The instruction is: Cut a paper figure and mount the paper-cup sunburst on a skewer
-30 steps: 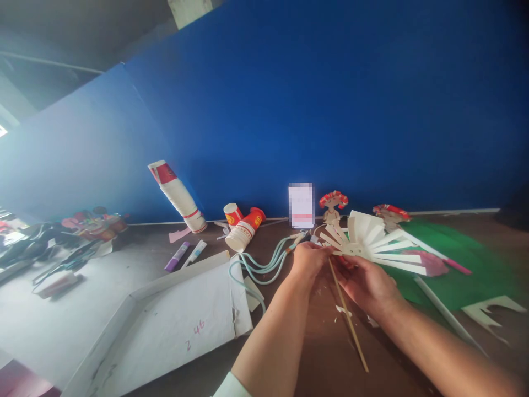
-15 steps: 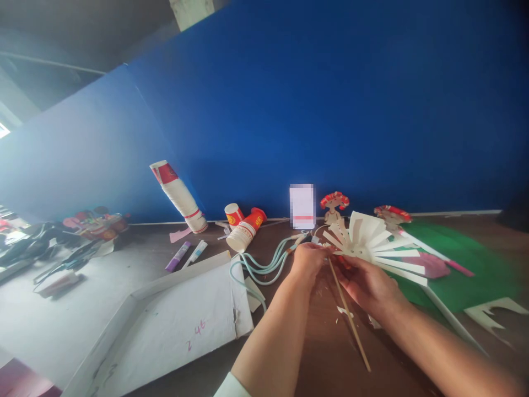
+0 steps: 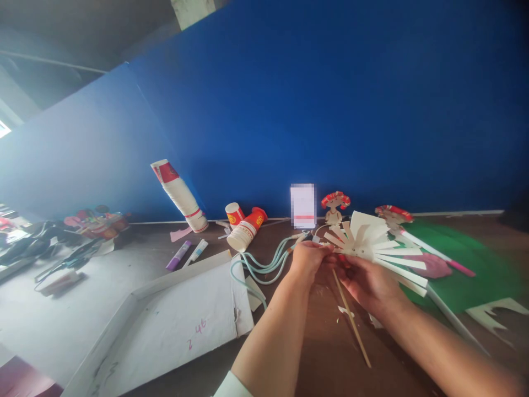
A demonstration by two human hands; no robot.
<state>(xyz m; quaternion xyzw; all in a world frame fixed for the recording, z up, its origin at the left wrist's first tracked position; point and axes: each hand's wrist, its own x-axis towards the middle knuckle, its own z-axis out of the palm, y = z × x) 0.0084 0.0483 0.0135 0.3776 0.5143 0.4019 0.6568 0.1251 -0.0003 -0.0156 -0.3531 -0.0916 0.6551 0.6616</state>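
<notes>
A paper cup cut into long white strips [image 3: 359, 251], spread out like a fan, rests in my right hand [image 3: 372, 286]. My right fingers curl under it, and a bit of red shows at the fingertips. My left hand [image 3: 308, 259] is closed in a pinch at the left side of the cup, its fingertips meeting those of the right hand. What the left fingers pinch is hidden. Below both hands a thin wooden stick [image 3: 351, 317] slants down to the right; its upper end is close to my right fingers. Whether it touches them I cannot tell.
Left stand a white box lid [image 3: 165, 325], a purple glue stick [image 3: 178, 255], a tall leaning cup stack [image 3: 182, 196] and red cups [image 3: 248, 229]. Pale cables [image 3: 268, 267] lie beside my left hand. Behind are paper figures [image 3: 335, 207]; right, a green sheet [image 3: 467, 275] and paper scraps.
The stick's upper end has shifted slightly down and right, away from my left fingers. My hands have drawn marginally closer around the cut cup, which stays almost in place.
</notes>
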